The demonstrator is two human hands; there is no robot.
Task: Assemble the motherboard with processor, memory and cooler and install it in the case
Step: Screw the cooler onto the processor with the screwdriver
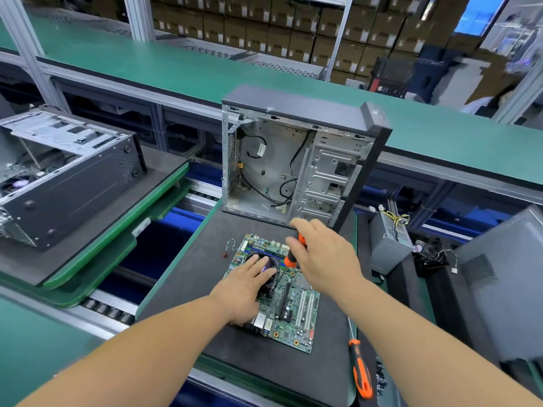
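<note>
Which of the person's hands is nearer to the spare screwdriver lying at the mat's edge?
Right. The right hand holds another screwdriver over the motherboard, on the spare screwdriver's side. The left hand rests on the cooler, farther away.

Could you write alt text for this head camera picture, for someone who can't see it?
A person's left hand presses on a cooler fan atop a green motherboard while the right hand drives an orange screwdriver beside it. An open, empty computer case stands behind.
</note>
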